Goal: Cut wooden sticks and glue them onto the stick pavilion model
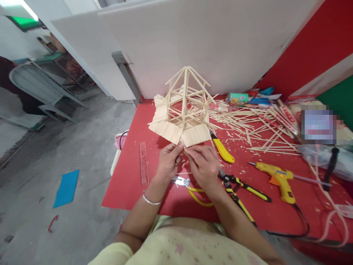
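Note:
A small pavilion-like model (185,92) of pale wooden sticks stands on the red tabletop, its slanted frame meeting at a peak. Flat panels of sticks laid side by side (196,135) slope outward around its lower part. At the near corner between two panels, my left hand (171,161) has thumb and fingers pinched together. Just right of it, my right hand (204,165) is pinched too, its fingertips almost meeting the left ones. What lies between the fingertips is too small and hidden to name. Scissors with yellow handles (180,180) lie partly beneath my right hand.
A yellow utility knife (224,150), black-and-yellow cutters (242,187) and a corded yellow glue gun (277,178) lie rightward. Loose sticks (248,123) spread behind them, near a green-labelled bottle (237,98). A clear ruler (143,163) lies left. A white board (206,44) stands behind.

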`<state>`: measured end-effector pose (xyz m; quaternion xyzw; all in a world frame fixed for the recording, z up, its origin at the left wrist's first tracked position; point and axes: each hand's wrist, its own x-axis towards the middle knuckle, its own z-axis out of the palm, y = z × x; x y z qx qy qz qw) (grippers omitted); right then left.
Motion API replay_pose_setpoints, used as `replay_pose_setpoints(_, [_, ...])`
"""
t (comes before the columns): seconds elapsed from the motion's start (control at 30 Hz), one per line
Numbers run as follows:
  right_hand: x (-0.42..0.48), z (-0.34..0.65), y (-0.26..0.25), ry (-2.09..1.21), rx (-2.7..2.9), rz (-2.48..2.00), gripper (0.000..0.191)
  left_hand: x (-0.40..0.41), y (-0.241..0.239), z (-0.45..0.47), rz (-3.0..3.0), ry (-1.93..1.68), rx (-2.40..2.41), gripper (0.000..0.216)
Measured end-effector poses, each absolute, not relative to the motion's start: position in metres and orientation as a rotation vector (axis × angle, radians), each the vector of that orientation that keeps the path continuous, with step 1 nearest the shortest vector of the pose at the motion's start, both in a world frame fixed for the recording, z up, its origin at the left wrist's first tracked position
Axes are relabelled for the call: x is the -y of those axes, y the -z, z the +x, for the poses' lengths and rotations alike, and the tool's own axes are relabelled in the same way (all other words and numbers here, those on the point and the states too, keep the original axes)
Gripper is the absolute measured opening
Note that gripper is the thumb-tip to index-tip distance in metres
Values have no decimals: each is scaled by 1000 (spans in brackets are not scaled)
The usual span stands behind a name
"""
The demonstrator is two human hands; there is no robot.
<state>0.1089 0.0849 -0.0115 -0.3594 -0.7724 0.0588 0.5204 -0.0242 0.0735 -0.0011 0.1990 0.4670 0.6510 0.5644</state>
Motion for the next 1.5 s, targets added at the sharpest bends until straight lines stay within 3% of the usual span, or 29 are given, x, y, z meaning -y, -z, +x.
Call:
replay_pose_setpoints(1.3, [-90,105,14,-151,1783,-872,9,-73,8,-23,505,-1557,-1114,39])
replay_pose_setpoints(1.5, [-88,105,18,-143,1737,-879,16,-73,7,-22,482,-1568,-1079,36])
